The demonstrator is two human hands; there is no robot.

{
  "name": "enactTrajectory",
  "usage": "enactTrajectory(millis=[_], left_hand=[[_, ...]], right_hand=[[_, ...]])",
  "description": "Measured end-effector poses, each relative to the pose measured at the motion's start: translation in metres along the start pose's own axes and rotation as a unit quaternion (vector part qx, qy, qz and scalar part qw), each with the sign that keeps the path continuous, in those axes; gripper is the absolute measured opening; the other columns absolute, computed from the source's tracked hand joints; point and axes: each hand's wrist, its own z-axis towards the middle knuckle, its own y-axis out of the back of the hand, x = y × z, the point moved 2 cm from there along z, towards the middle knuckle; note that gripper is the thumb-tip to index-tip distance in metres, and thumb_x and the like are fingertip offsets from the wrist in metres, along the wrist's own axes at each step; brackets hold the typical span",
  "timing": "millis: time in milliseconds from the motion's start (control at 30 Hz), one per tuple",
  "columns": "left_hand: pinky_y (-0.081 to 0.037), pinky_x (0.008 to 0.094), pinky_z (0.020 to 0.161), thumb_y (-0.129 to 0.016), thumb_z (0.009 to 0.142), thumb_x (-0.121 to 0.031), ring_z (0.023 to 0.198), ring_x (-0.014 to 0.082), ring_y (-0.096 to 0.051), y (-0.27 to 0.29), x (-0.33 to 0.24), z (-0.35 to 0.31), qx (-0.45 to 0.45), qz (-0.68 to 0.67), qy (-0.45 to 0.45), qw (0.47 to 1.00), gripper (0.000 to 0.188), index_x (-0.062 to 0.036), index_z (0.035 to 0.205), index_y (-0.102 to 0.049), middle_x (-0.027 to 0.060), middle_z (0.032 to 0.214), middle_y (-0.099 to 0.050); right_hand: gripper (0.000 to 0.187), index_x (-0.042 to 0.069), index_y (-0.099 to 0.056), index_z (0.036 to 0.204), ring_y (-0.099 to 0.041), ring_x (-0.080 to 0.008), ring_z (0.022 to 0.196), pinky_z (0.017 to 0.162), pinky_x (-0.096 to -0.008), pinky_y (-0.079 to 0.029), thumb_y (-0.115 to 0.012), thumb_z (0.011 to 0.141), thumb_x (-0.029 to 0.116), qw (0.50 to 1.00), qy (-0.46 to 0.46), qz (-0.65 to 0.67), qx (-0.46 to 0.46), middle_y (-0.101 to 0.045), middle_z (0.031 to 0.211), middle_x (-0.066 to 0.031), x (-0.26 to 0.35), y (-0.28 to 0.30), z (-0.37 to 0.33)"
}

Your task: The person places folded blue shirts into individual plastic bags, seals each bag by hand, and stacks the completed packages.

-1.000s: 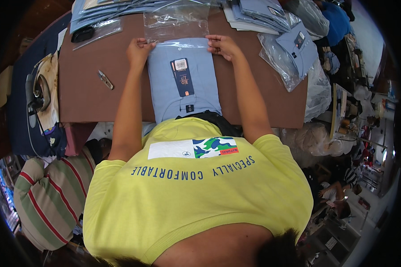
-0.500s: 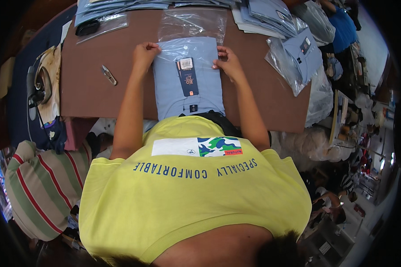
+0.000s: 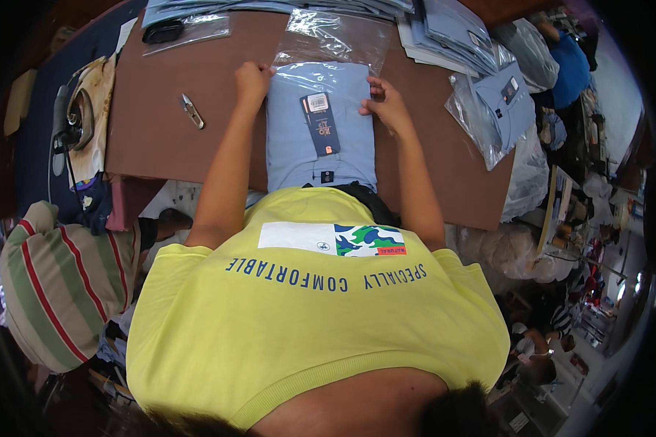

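Observation:
A folded light blue shirt (image 3: 284,138) with a dark hang tag (image 3: 323,135) lies in front of me, its collar end toward my body. Clear plastic bag (image 3: 335,40) film stretches flat beyond its far edge, with a glossy sheen over the far end of the shirt. At the far left corner my left hand (image 3: 252,86) is closed, thumb and finger pinching the bag's edge. My right hand (image 3: 388,104) is beside the far right corner, fingers half curled and apart, with nothing visible between them. Whether its fingertips touch the film is hard to tell.
Thread snips (image 3: 192,111) lie on the brown table (image 3: 153,142) to the left. An iron (image 3: 82,116) stands farther left. Stacked blue shirts (image 3: 455,36) and a bagged shirt (image 3: 499,105) are at right. A person in a striped shirt (image 3: 69,291) is at my left.
The view has shifted a little. My left hand has closed more tightly at the corner. My right hand's thumb has come off the shirt's right edge and sits slightly outside it.

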Motion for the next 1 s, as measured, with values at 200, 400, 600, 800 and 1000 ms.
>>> enactTrajectory(millis=[200, 400, 600, 800, 1000], left_hand=[[-0.048, 0.0281, 0.055, -0.068, 0.079, -0.015, 0.059, 0.0137, -0.057, -0.002, 0.027, 0.018, 0.132, -0.236, 0.143, 0.952, 0.018, -0.0005, 0.089, -0.066, 0.0041, 0.068, -0.061], [-0.049, 0.0262, 0.061, -0.053, 0.090, -0.007, 0.063, 0.0108, -0.054, 0.006, 0.034, 0.016, 0.291, -0.454, 0.289, 0.791, 0.018, -0.0054, 0.108, -0.057, 0.0001, 0.073, -0.056], [-0.051, 0.0272, 0.065, -0.051, 0.089, 0.000, 0.069, 0.0126, -0.057, 0.010, 0.044, -0.002, 0.268, -0.520, 0.293, 0.756, 0.030, -0.0029, 0.119, -0.045, 0.0046, 0.082, -0.059], [-0.051, 0.0249, 0.065, -0.060, 0.086, -0.003, 0.071, 0.0118, -0.059, 0.026, 0.030, -0.046, 0.159, -0.428, 0.251, 0.854, 0.034, 0.0010, 0.117, -0.048, 0.0074, 0.088, -0.063], [-0.045, 0.0184, 0.061, -0.068, 0.082, -0.010, 0.070, 0.0081, -0.057, 0.020, 0.021, -0.052, 0.104, -0.319, 0.072, 0.939, 0.027, 0.0029, 0.104, -0.060, 0.0056, 0.084, -0.064]], right_hand=[[0.059, -0.001, -0.046, 0.127, -0.062, -0.0200, 0.076, 0.065, -0.0252, -0.055, -0.063, 0.072, -0.010, 1.000, -0.002, -0.007, 0.004, -0.046, 0.112, -0.0178, 0.002, -0.002, 0.005], [0.060, 0.000, -0.044, 0.130, -0.064, -0.0185, 0.073, 0.070, -0.0249, -0.052, -0.065, 0.074, -0.005, 1.000, -0.010, -0.004, 0.018, -0.047, 0.115, -0.0181, -0.001, -0.002, 0.004], [0.057, 0.000, -0.046, 0.128, -0.062, -0.0191, 0.078, 0.070, -0.0258, -0.053, -0.064, 0.074, -0.006, 0.998, -0.006, 0.049, 0.037, -0.049, 0.115, -0.0193, -0.001, 0.000, -0.001], [0.056, -0.002, -0.045, 0.128, -0.058, -0.0183, 0.088, 0.072, -0.0256, -0.054, -0.064, 0.075, -0.007, 0.995, -0.010, 0.089, 0.045, -0.049, 0.113, -0.0173, -0.007, 0.006, -0.010], [0.054, -0.002, -0.047, 0.126, -0.057, -0.0177, 0.088, 0.070, -0.0254, -0.054, -0.063, 0.075, -0.008, 0.998, -0.005, 0.056, 0.035, -0.048, 0.113, -0.0188, -0.010, 0.009, -0.009]])
